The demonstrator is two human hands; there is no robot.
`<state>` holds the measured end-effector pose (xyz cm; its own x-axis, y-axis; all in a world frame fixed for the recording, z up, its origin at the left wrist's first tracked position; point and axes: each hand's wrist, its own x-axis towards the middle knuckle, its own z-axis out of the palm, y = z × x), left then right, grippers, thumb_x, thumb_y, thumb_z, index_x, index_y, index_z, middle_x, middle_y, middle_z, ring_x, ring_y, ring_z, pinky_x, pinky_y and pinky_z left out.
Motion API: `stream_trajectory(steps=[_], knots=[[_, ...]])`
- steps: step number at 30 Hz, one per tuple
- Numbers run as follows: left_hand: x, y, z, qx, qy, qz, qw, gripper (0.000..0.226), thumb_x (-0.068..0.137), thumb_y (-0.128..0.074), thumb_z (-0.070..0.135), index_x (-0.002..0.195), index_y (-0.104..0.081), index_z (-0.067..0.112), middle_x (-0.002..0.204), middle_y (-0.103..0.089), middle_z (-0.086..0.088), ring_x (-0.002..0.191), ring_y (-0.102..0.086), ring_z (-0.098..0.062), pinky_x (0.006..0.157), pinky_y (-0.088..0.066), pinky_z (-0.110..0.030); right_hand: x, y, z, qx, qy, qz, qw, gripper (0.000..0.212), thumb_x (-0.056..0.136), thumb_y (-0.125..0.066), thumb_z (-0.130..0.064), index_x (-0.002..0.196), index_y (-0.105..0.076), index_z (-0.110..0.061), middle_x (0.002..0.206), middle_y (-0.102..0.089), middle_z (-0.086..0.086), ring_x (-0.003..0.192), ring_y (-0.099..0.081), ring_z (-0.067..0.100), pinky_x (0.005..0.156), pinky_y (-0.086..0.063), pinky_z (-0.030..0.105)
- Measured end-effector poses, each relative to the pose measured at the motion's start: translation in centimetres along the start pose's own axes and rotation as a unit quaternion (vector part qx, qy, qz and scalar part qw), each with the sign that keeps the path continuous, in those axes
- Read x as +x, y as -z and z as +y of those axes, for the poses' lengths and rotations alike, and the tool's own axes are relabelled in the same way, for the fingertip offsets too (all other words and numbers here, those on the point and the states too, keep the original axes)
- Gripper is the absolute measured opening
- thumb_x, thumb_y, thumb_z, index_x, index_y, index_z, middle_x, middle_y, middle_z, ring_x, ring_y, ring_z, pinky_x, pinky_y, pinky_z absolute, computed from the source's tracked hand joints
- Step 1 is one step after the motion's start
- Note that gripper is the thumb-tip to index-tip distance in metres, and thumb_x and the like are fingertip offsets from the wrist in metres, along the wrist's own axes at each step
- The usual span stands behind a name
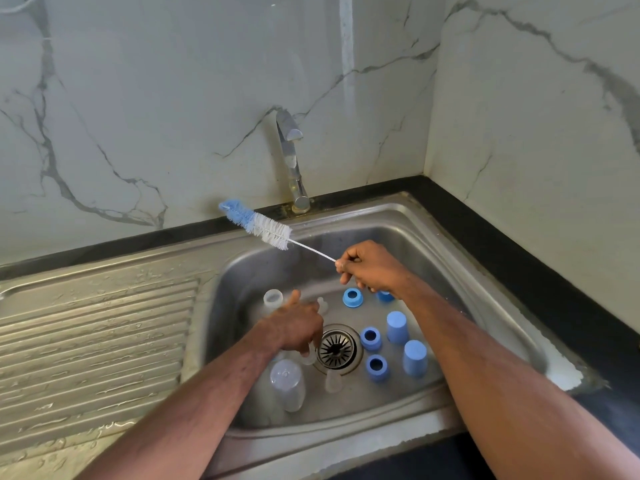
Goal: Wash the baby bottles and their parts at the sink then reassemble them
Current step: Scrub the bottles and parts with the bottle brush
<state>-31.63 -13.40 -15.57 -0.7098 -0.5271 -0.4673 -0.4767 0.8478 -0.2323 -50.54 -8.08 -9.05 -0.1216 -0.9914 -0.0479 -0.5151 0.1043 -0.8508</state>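
Observation:
My right hand (369, 264) grips the wire handle of a blue and white bottle brush (258, 226), holding it up over the back of the steel sink (460, 258). Low in the basin, my left hand (298, 323) reaches down and its fingers close on a small clear nipple (309, 358) beside the drain (337, 348). A clear bottle (288, 384) lies near the front, another (273, 299) stands behind my left hand. Blue collars (352, 298) (370, 338) (376, 367) and blue caps (397, 326) (414, 358) stand on the right. Another clear nipple (333, 381) sits in front of the drain.
The tap (292, 161) rises at the back of the sink, with no water running. A wet ribbed draining board (93, 337) lies to the left. A black counter (554, 271) runs along the right, with marble walls behind and right.

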Motion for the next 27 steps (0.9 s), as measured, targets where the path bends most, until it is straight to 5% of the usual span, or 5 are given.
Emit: stream_trajectory(steps=[9, 14, 19, 23, 27], knots=[[-2.2, 0.3, -3.0, -0.214, 0.065, 0.287, 0.931, 0.011, 0.092, -0.065, 0.023, 0.101, -0.068, 0.028, 0.102, -0.064, 0.01, 0.106, -0.055, -0.013, 0.086, -0.038, -0.037, 0.0, -0.1, -0.1, 0.057, 0.051, 0.018, 0.997, 0.014, 0.101, -0.06, -0.023, 0.096, -0.071, -0.016, 0.079, -0.075, 0.004, 0.048, -0.054, 0.011, 0.044, -0.042, 0.017], [-9.9, -0.3, -7.5, -0.733, 0.139, 0.486, 0.455, 0.025, 0.096, -0.048, -0.014, 0.1, -0.057, 0.01, 0.081, -0.071, -0.006, 0.067, -0.071, -0.025, 0.058, -0.056, -0.032, 0.5, -0.3, 0.1, 0.011, 0.099, 0.054, 0.994, 0.012, 0.095, -0.069, -0.027, 0.085, -0.072, -0.033, 0.07, -0.07, -0.005, 0.062, -0.062, -0.004, 0.062, -0.046, 0.009], [-14.1, -2.3, -10.7, -0.815, 0.161, 0.529, 0.174, 0.023, 0.099, -0.047, -0.008, 0.104, -0.063, 0.008, 0.1, -0.068, -0.013, 0.088, -0.069, -0.019, 0.074, -0.06, -0.022, 0.8, -1.0, 0.8, -0.034, 0.086, 0.044, 0.995, 0.015, 0.086, -0.079, -0.028, 0.08, -0.074, -0.041, 0.079, -0.075, -0.011, 0.077, -0.07, 0.006, 0.077, -0.057, 0.025], [-14.9, -3.8, -12.6, -0.828, 0.137, 0.534, 0.104, 0.012, 0.098, -0.055, -0.001, 0.101, -0.064, 0.006, 0.097, -0.068, -0.014, 0.087, -0.072, -0.02, 0.074, -0.061, -0.024, 0.9, -1.1, 0.8, -0.044, 0.077, 0.047, 0.995, 0.018, 0.084, -0.081, -0.027, 0.078, -0.074, -0.042, 0.077, -0.074, -0.015, 0.081, -0.07, 0.008, 0.079, -0.057, 0.029], [-14.6, -4.4, -13.1, -0.804, 0.15, 0.545, 0.185, 0.017, 0.095, -0.061, -0.002, 0.105, -0.067, 0.009, 0.099, -0.068, -0.013, 0.088, -0.066, -0.021, 0.078, -0.06, -0.023, 1.2, -0.8, 1.2, -0.066, 0.077, 0.039, 0.994, 0.011, 0.082, -0.082, -0.026, 0.083, -0.077, -0.036, 0.08, -0.075, -0.014, 0.079, -0.071, 0.008, 0.084, -0.059, 0.038]])
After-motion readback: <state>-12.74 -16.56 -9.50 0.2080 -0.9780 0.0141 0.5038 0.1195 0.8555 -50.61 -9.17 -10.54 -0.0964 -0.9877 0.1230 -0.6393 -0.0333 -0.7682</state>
